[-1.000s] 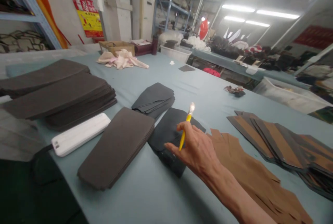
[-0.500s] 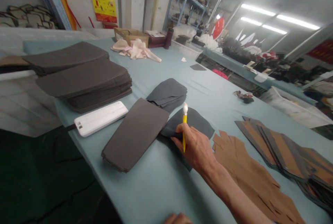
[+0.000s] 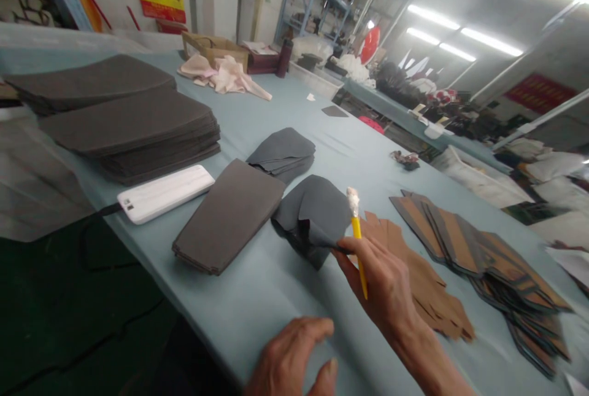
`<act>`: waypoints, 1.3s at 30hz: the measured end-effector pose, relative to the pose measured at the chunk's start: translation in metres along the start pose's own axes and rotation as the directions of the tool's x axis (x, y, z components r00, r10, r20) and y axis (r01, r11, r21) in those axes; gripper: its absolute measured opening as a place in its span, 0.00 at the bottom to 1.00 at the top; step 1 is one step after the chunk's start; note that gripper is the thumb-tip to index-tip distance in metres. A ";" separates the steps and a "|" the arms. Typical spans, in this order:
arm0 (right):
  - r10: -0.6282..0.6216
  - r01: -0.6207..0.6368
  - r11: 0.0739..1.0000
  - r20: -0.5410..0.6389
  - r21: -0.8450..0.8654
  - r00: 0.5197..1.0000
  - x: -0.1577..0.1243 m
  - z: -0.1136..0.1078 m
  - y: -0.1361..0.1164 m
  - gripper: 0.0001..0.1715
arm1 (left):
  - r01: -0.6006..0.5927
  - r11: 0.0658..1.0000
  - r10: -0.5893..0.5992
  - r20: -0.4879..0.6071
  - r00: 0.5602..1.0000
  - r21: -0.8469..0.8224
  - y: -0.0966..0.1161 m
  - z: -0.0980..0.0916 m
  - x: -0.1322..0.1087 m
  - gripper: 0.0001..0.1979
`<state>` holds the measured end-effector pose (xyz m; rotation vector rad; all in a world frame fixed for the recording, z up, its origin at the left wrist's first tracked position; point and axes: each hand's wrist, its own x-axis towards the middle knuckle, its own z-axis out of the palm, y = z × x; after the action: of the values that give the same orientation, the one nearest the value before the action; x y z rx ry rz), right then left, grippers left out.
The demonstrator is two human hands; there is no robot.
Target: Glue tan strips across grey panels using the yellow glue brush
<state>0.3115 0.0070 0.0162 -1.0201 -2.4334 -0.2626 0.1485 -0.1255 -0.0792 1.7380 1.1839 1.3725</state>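
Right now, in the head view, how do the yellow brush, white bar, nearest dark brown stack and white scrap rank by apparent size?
1. Nearest dark brown stack
2. White bar
3. Yellow brush
4. White scrap
The scrap lies farthest away.

slender yellow-handled brush [image 3: 357, 229] with whitish bristles, slate-grey curved sheets [image 3: 324, 207], dark taupe tapered stack [image 3: 232, 215], white oblong bar [image 3: 166, 192], tan-brown cut sheets [image 3: 426, 279], grey panels [image 3: 464, 242] banded brown, pale blue-green tabletop [image 3: 251, 310]
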 end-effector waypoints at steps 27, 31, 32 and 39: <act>0.381 -0.382 0.923 -0.038 -0.051 0.924 -0.132 -0.012 -0.048 0.05 | 0.173 0.850 -0.190 -0.017 0.982 0.498 0.022 -0.040 0.005 0.23; 0.350 -0.349 0.934 -0.002 -0.070 0.937 -0.140 -0.018 -0.060 0.04 | 0.105 0.772 -0.132 -0.004 0.991 0.627 0.017 -0.044 0.014 0.22; 0.347 -0.346 0.935 0.000 -0.078 0.938 -0.144 -0.022 -0.067 0.05 | 0.093 0.743 -0.127 0.003 0.992 0.663 0.016 -0.045 0.017 0.22; 0.346 -0.353 0.921 -0.069 -0.162 0.936 -0.170 -0.035 -0.107 0.10 | -0.064 0.711 -0.022 0.113 0.993 0.700 0.009 -0.042 0.042 0.18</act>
<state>0.3506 -0.1860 -0.0382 -1.4879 -2.1702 -0.3690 0.1129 -0.0934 -0.0435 2.3061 1.7790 0.8368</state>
